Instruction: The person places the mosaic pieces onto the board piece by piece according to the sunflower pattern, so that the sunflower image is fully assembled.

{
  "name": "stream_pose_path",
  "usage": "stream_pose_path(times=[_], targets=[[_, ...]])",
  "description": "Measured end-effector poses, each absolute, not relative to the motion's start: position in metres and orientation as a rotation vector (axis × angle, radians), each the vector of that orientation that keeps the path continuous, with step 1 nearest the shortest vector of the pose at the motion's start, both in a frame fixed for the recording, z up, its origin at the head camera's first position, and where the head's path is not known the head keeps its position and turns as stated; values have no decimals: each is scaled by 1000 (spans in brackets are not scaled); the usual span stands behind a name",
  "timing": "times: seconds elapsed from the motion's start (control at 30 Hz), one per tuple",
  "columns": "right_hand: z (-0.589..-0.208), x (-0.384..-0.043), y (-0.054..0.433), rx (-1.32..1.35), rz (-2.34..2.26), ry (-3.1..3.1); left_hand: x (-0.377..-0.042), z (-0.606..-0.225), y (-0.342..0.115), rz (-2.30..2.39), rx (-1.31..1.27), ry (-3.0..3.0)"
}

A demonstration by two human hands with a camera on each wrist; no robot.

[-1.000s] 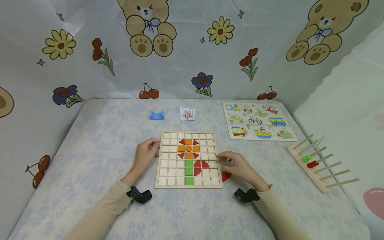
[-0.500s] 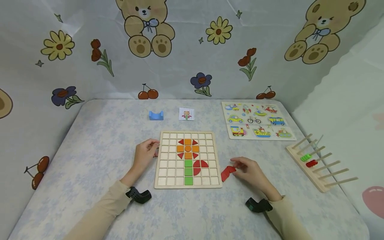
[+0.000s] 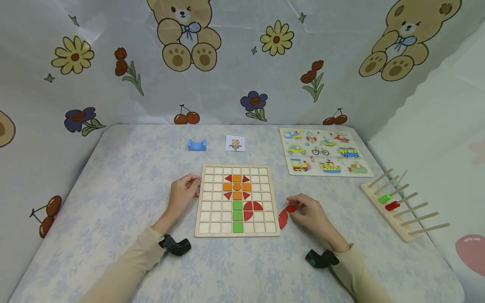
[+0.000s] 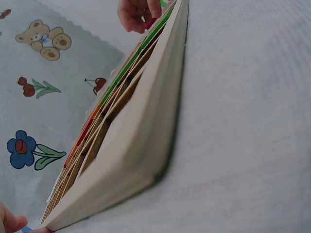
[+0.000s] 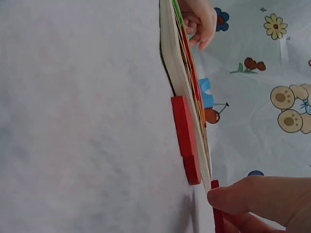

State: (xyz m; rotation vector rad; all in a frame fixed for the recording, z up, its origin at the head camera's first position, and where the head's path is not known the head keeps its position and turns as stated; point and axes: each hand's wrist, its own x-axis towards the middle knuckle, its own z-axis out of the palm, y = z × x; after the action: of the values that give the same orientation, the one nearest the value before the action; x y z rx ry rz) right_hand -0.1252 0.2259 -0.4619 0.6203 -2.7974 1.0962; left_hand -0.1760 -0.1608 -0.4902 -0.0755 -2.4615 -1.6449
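A wooden grid board (image 3: 214, 227) lies mid-table, bearing orange, green and red tiles. My left hand (image 3: 183, 193) rests at its left edge, fingers relaxed, with fingertips right at the board's corner in the left wrist view. To the right of the board, my right hand (image 3: 308, 211) pinches a red tile (image 5: 216, 206) between thumb and fingers; part of the tile is hidden by them. More red tiles (image 3: 283, 219) lie beside the board's right edge, close to that hand. Three red quarter-circle tiles (image 3: 248, 205) sit in the grid right of the green squares (image 3: 237, 216).
Behind the board stand a blue holder (image 3: 197, 145) and a small pattern card (image 3: 235, 143). A vehicle picture puzzle (image 3: 326, 151) lies at back right. At the right edge is a wooden peg rack (image 3: 386, 212) with green and red beads.
My right hand first moved right, away from the board's edge, uncovering the red tiles. It then came slightly back left and took up one tile. My left hand stays at the board.
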Motion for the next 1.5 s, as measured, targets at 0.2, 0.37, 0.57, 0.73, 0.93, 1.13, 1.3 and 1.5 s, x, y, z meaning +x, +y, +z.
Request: stream_pose_path(times=[0.2, 0.37, 0.57, 0.73, 0.93, 1.13, 1.3, 1.5], targets=[[-447, -140, 194, 688, 1228, -2752, -177, -491, -162, -1652, -76, -2465], [-443, -151, 138, 893, 1304, -2757, -177, -491, -163, -1681, -75, -2466], [-447, -159, 76, 1140, 1326, -2828, -176, -490, -161, -1712, -85, -2453], [-449, -162, 52, 1163, 1397, -2876, -176, -490, -159, -1721, -96, -2452], [-451, -161, 47, 1166, 1382, -2878, -177, -491, -161, -1674, -97, -2462], [-452, -160, 52, 1177, 1352, -2853, -177, -490, -161, -1662, -86, -2466], [-446, -161, 77, 1116, 1359, -2811, -176, -492, -159, -1664, -81, -2444], [-442, -160, 133, 908, 1380, -2808, -176, -489, -160, -1652, -69, -2462]])
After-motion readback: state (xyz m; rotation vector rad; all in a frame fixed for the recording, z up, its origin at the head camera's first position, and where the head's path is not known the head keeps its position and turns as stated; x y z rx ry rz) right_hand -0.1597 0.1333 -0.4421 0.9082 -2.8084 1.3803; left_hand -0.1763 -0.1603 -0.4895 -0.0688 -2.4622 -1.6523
